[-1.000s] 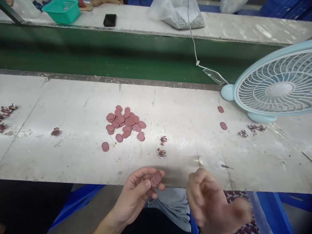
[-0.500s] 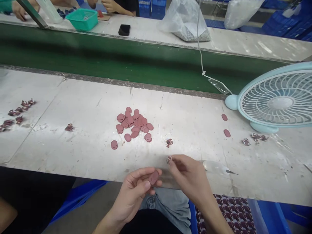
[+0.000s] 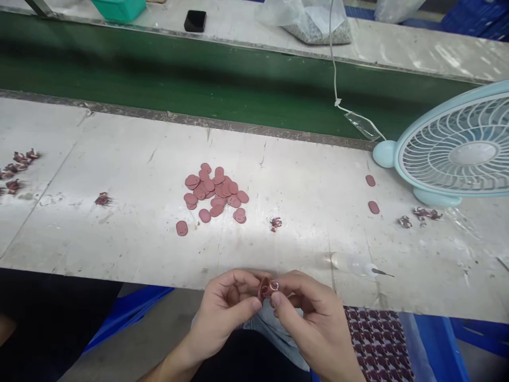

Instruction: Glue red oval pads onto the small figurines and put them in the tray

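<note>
At the near edge of the tabletop [image 3: 119, 233], just off its lip, the left hand [image 3: 226, 313] and the right hand [image 3: 314, 318] meet fingertip to fingertip. The left hand's fingers pinch a small flat pink oval piece [image 3: 263, 289], seen almost edge-on; the right hand's fingers are closed narrowly on a tiny glinting bit [image 3: 274, 285] pressed against that piece, too small to tell what it is. Toward the middle of the pale, scuffed tabletop lies a loose heap of pink ovals [image 3: 214, 192], thin, matte and smooth, some showing two small holes, a few strays lying just beside the heap. Between the heap and the hands sits a small dark-red cluster of scraps [image 3: 275, 223], crumpled and irregular. More such scraps [image 3: 16, 170] lie by the left edge, and two single ovals [image 3: 372, 193] lie toward the right, near a pale blue fan [image 3: 461, 154] with a ribbed round plastic grille. A clear, soft-looking plastic piece with a dark metal tip [image 3: 358, 264] rests close to the near edge. Beyond the tabletop's far edge runs a green conveyor belt [image 3: 199, 79]. On the counter behind it stand a green plastic basket [image 3: 119, 8], its contents out of sight, a black phone [image 3: 194, 21], and a translucent plastic bag [image 3: 314, 21] holding fine grey granular bits.
</note>
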A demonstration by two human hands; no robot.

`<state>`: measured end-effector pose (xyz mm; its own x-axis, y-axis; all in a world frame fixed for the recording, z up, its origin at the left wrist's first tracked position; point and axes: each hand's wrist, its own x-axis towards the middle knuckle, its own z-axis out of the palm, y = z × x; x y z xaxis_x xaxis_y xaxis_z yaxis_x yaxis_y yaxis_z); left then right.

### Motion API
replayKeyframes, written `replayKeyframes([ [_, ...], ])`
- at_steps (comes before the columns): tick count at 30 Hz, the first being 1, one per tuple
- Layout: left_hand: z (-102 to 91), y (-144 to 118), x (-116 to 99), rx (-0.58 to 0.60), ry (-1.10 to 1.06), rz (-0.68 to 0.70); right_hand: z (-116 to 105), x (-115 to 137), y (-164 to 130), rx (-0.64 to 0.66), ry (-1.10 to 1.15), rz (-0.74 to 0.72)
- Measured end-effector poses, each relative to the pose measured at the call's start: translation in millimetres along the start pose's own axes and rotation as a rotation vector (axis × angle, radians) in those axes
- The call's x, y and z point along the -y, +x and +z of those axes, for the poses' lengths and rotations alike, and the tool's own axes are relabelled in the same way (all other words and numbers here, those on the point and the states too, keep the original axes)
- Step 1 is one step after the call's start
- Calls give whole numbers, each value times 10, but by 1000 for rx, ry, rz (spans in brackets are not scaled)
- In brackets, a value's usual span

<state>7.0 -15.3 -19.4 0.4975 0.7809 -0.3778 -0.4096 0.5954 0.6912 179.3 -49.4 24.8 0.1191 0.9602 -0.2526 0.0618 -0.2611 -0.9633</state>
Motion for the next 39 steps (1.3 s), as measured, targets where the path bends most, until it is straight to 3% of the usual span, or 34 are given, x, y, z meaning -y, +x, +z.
replayKeyframes([
  [4, 5, 1, 1, -9, 10, 0, 4, 32, 6, 4, -4, 11],
  [22, 78, -20, 101, -70, 36, 40, 59, -142, -30, -83, 95, -187],
  [39, 154, 16, 72, -49, 38, 26, -74, -159, -25, -95, -135, -382],
])
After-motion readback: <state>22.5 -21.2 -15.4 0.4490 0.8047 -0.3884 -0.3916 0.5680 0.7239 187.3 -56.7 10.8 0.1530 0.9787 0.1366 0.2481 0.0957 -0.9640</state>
